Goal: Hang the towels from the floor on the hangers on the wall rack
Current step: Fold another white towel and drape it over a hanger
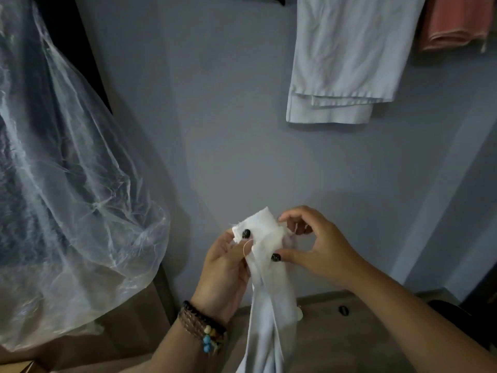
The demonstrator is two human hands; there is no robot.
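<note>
A white towel (271, 305) hangs down in front of me, bunched at its top edge. My left hand (226, 267) pinches its upper left corner with thumb and fingers. My right hand (314, 246) pinches the towel's right side, thumb on the cloth, fingers curled above it. A pale grey-white towel (347, 57) hangs folded against the wall at the upper right. Beside it, at the top right corner, hangs a pink towel (457, 20). The hangers and rack are out of view above.
A large clear plastic cover (61, 168) over dark clothing bulges in from the left. The grey wall (215, 103) is straight ahead. The floor (349, 332) below holds a small dark object (343, 310). A dark shape sits at the lower right.
</note>
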